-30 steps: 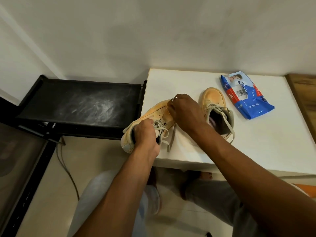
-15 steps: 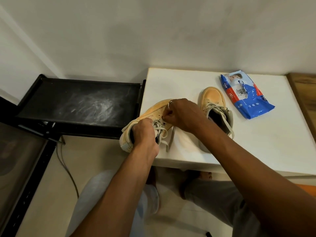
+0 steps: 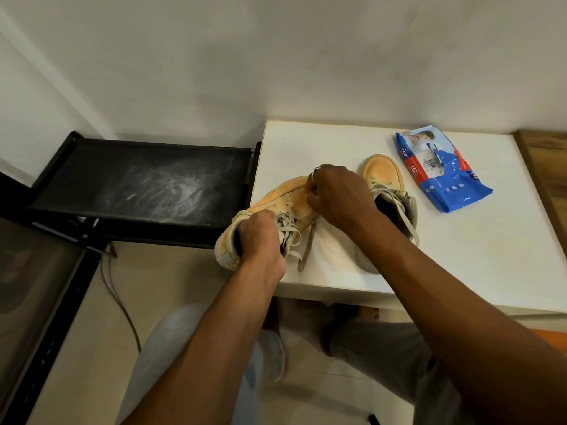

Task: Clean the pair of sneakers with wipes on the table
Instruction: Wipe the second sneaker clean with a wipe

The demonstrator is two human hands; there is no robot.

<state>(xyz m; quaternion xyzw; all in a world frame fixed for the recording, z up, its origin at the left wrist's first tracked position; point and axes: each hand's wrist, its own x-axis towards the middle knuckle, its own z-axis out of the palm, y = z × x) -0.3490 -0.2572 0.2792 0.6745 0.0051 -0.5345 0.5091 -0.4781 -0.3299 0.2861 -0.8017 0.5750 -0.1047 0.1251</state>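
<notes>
Two tan high-top sneakers lie on the white table point(image 3: 460, 256). The left sneaker point(image 3: 276, 199) hangs partly over the table's left front corner. My left hand point(image 3: 260, 237) grips its heel collar beside the loose laces. My right hand point(image 3: 334, 194) has its fingers curled against this sneaker's upper near the toe. A pale scrap like a wipe shows at the fingertips, and the rest of it is hidden. The other sneaker point(image 3: 382, 170) stands just right of that hand, toe pointing away. A blue pack of wipes point(image 3: 445, 176) lies further right.
A black dusty shelf rack point(image 3: 138, 185) stands against the table's left side. A grey cable point(image 3: 119, 299) trails on the floor below it. A wooden surface point(image 3: 549, 154) borders the table on the right. My knees are under the table's front edge.
My right hand has slid left and back along the left sneaker's upper. The sneaker has shifted slightly left with my left hand still on its heel.
</notes>
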